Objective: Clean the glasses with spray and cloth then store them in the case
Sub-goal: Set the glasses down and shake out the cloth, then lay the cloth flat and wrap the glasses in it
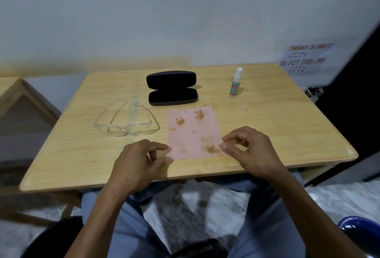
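Head view puts both of my hands at the near edge of the pale wooden counter (267, 130), each pinching a near corner of the stained pink square cleaning cloth (193, 132), which lies flat. My left hand (139, 161) has thumb and forefinger closed on the near-left corner; my right hand (250, 149) grips the near-right corner the same way.

My clear plastic wraparound glasses (126, 121) rest on the counter just left of the cloth, temples unfolded and pointing away from me, lens front toward me, so the long axis runs left to right. They lie ahead and slightly left of my left hand, clearly the nearer one.

Farther back, the black hard-shell case (172, 88) sits open, hinge line running left to right. A small white-nozzled spray bottle (236, 83) stands upright to its right, closer to my right hand.

I judge cleaning has not begun; a left-hand reach for the glasses and right for the spray looks natural.
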Tool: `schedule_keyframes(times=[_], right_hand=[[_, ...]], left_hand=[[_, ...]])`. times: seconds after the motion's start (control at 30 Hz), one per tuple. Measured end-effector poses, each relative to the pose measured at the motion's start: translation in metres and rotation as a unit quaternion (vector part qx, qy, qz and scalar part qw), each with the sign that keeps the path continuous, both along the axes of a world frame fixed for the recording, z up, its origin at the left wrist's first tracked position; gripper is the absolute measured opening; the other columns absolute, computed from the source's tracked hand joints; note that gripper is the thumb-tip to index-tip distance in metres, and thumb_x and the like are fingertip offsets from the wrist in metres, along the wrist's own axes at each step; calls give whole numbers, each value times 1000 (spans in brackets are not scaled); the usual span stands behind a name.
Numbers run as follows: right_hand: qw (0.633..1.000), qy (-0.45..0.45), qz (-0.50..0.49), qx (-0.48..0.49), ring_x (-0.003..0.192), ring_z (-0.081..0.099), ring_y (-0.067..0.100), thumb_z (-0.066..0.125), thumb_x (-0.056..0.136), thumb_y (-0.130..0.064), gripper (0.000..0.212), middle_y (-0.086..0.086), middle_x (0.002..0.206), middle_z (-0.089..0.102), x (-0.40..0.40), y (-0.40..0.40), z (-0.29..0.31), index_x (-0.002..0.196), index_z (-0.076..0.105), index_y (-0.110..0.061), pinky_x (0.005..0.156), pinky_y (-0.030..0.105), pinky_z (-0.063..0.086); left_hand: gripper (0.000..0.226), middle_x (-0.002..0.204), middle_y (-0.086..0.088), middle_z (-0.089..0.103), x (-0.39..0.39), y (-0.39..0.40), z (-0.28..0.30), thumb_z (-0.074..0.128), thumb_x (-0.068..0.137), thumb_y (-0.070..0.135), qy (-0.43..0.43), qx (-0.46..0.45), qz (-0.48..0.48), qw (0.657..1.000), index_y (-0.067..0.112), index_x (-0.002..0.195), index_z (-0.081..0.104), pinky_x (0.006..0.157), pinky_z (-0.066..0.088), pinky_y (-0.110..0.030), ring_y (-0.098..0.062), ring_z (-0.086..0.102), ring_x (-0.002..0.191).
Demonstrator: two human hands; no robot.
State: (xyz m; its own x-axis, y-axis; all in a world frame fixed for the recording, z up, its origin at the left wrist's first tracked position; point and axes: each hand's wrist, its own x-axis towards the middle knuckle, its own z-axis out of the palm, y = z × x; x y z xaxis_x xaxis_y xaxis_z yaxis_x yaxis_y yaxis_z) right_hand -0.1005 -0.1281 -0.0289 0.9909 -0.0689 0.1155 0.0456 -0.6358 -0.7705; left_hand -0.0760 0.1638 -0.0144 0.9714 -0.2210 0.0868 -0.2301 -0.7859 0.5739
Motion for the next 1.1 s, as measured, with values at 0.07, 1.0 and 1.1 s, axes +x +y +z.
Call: schedule_keyframes(times=[0.07,1.0,1.1], right_hand=[[1000,-21,-12,20,90,60,0,78,85,-38,20,-14,104,67,4,7,5,103,76,-29,76,16,44],[972,145,29,183,56,55,5,79,86,-33,22,-6,67,64,122,157,33,79,75,-12,52,20,40],[978,133,13,161,60,56,9,81,81,-41,28,-7,64,60,117,151,30,81,74,-14,58,27,47]], left_hand=[[31,75,15,64,-2,1,9,74,76,51,-22,-31,2,999,34,102,75,62,53,-30,-7,59,64],[20,81,-1,73,80,85,26,71,87,30,59,-263,333,903,13,78,75,73,43,-31,-7,61,80],[20,81,-1,72,74,76,29,72,87,30,48,-288,344,892,12,80,75,77,42,-33,-6,60,79]])
